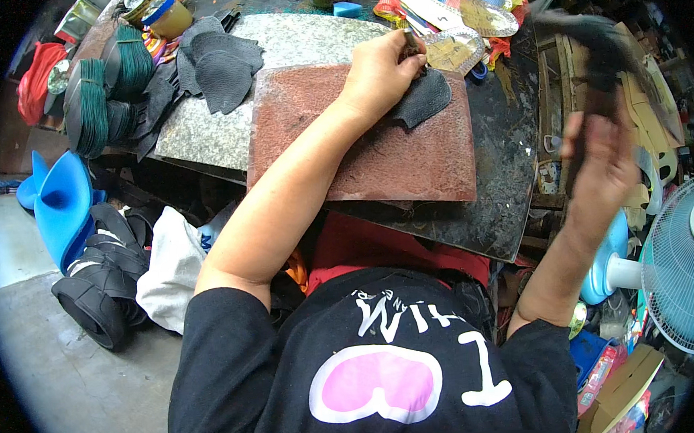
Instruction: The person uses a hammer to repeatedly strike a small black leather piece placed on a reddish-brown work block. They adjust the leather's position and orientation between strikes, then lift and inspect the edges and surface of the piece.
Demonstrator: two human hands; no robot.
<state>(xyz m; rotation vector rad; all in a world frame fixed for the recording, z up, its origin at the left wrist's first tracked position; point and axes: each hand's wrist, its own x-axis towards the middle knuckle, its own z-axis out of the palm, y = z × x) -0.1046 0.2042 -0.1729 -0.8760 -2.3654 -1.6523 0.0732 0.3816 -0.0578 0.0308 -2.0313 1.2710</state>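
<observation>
Dark leather piece (423, 98) lies on the reddish slab (374, 146) at upper centre of the frame, pinned under the left hand (381, 73), whose grip closes around a small metal tool (411, 47). Right hand (601, 162), blurred at right, is clenched around a hammer (593, 54). More dark pieces (219, 60) sit on the counter (499, 206) at upper left.

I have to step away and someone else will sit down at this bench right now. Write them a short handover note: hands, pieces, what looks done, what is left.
Left hand: pinning a dark cut piece on the reddish slab, fingers closed around a small tool that is mostly hidden.
Right hand: raised off the bench, gripping a blurred hammer.
Pile of similar dark pieces lies on the grey stone slab; whether they are finished cannot be told.
Done: piece placed, tool set on it.
Left: probably the strike, then further pieces.
</observation>
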